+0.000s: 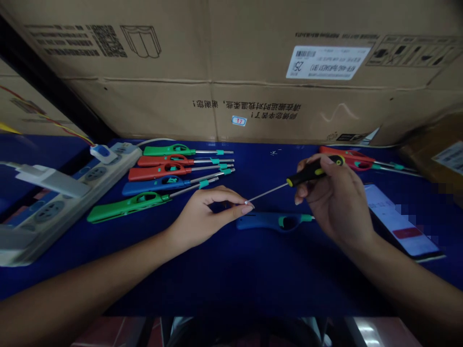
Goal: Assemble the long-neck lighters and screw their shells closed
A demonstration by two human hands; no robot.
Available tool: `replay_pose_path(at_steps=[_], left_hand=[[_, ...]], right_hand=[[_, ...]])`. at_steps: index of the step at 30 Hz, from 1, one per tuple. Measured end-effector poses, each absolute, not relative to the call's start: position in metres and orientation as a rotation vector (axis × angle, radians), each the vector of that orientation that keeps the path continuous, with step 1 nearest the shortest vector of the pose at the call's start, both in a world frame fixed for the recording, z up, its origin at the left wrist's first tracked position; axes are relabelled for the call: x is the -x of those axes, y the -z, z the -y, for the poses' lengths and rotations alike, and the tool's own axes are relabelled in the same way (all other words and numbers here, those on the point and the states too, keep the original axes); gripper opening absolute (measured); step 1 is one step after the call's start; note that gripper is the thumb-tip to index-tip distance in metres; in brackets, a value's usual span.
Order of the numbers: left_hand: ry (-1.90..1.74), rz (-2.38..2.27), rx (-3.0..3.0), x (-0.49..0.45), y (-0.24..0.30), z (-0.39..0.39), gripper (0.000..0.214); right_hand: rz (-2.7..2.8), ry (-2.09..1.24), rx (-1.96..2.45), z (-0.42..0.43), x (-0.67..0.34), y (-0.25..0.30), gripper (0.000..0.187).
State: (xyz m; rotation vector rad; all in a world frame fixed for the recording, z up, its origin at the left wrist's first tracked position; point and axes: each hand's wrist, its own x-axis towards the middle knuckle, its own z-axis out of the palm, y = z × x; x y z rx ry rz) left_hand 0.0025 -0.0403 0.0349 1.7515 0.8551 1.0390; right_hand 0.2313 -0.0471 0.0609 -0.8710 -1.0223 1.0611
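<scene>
In my right hand (331,193) is a black and yellow screwdriver (307,177), its shaft pointing left and slightly down. The thumb and forefinger of my left hand (213,209) pinch a tiny silvery piece, which looks like a screw (246,203), right at the screwdriver's tip. Just below the shaft a blue gas lighter (262,221) lies on the blue tabletop, its teal trigger and nozzle end to the right. My right hand and the screwdriver are above the table, apart from that lighter.
Left lies a row of lighters: green (162,150), red (159,171), blue (155,184) and green (126,207). A power strip (90,180) with plugs stands beyond them. Red lighters (350,156) and a phone (401,224) are right. A large cardboard box (173,106) walls the back.
</scene>
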Motion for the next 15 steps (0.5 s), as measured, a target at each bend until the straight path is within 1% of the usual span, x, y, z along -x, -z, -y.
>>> replay_pose_path(at_steps=[8,15], left_hand=[[-1.146,-0.825,-1.844,-0.0016,-0.0293,0.0388,0.005],[-1.133,-0.778,-2.012,-0.0007,-0.0287,0.0387,0.003]], right_hand=[[1.017,-1.042,0.876,0.0472,-0.2327,-0.0608,0.014],[1.068,-1.014,0.843,0.0472,-0.234,-0.0594,0.014]])
